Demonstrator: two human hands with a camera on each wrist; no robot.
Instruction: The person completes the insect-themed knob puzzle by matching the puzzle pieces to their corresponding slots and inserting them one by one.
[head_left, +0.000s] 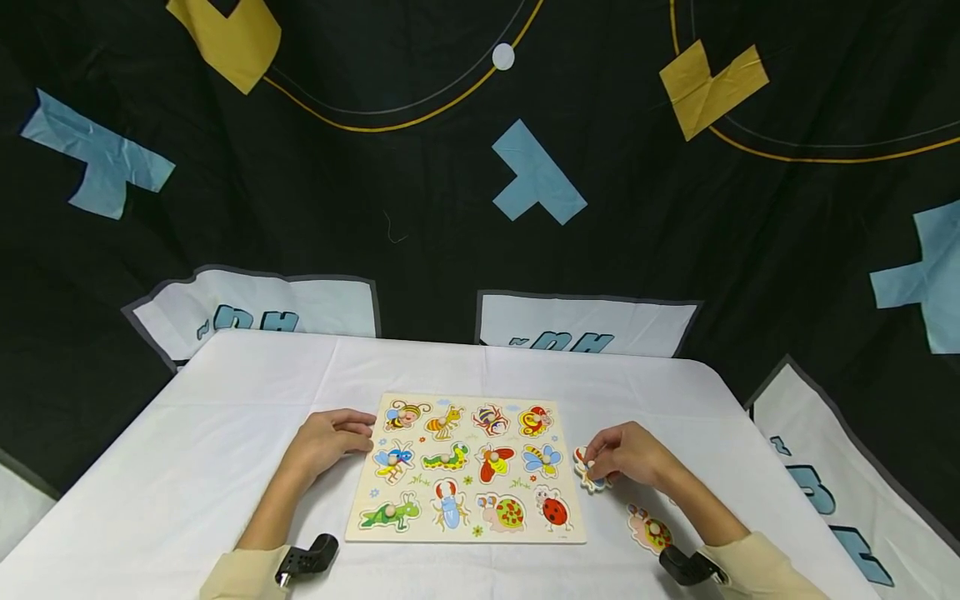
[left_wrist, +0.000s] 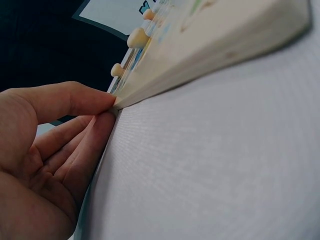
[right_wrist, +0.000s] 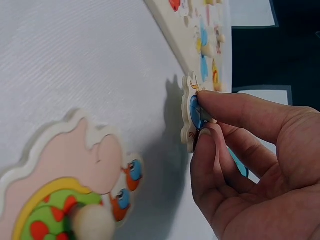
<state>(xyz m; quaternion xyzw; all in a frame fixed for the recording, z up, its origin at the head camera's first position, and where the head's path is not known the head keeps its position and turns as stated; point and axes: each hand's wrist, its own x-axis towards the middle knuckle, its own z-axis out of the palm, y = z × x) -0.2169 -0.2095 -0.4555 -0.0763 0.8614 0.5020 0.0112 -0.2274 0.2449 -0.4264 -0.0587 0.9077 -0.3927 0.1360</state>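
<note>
A wooden insect puzzle board (head_left: 416, 479) lies flat on the white table, with knobbed pieces in many of its shapes. My left hand (head_left: 333, 442) is at the board's left side, fingertips touching its edge (left_wrist: 165, 85). To the right of the board, my right hand (head_left: 630, 454) pinches a blue stag beetle puzzle piece (right_wrist: 194, 112) by its knob, between thumb and fingers. That piece is tilted and casts a shadow on the cloth. A matching stag beetle picture (head_left: 450, 504) shows on the board without a knob. Nearer my right wrist lies a pink snail piece (right_wrist: 102, 165), knob up.
White cloth covers the table (head_left: 187, 467). A black curtain (head_left: 420, 242) with blue and yellow shapes hangs behind it. Black wrist devices sit at both cuffs, the right one (head_left: 686, 567) overlapping the snail piece in the head view.
</note>
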